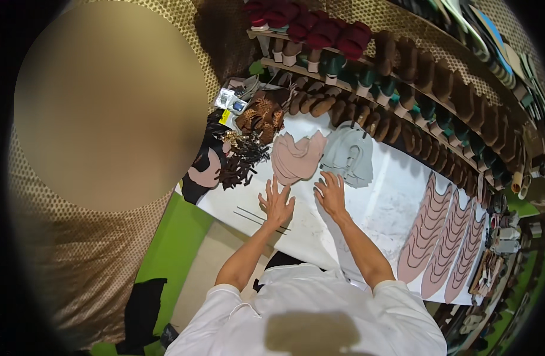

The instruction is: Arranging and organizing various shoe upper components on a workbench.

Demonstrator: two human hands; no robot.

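My left hand (276,204) lies over the white table (367,228) with its fingers spread, just in front of a stack of pink curved cut pieces (297,157). Several thin dark strips (252,218) lie beside and beneath this hand. My right hand (330,194) has its fingers apart too, at the near edge of a pile of light grey cut pieces (349,160). Neither hand visibly holds anything. A grey curved shape rests on top of the grey pile.
Overlapping pink pieces with dark edges (434,237) lie in rows at the right. Dark short strips (243,163), brown patterned pieces (262,115) and a container of small items (234,98) crowd the far left. Shelves of shoes and shoe forms (367,80) stand behind the table.
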